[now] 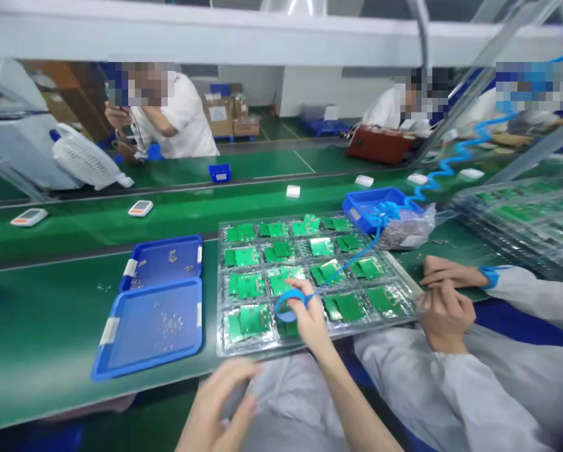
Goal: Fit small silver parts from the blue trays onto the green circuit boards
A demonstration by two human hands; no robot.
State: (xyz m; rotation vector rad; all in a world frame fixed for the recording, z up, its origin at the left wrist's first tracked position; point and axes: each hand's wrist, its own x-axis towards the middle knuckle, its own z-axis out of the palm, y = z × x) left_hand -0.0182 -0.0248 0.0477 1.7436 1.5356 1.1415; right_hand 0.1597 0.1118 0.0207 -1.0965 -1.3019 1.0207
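My right hand [312,319] is over the front of a clear plastic tray [221,295], its fingers closed on a blue wrist strap [281,300] bent into a loop. From the strap a blue coiled cord [450,164] runs up to the upper right. Several green circuit boards [255,319] lie in small stacks in the tray's pockets, some right beneath the strap. My left hand [225,402], smeared by motion, is in front of the table's edge with thumb and fingers apart and nothing visible in it.
Left of the boards are two blue trays [144,351] with small metal parts. A blue bin [356,216] and a bag of parts [406,229] stand behind right. A co-worker's hands [450,307] rest at the tray's right corner. More stacked trays [535,220] are far right.
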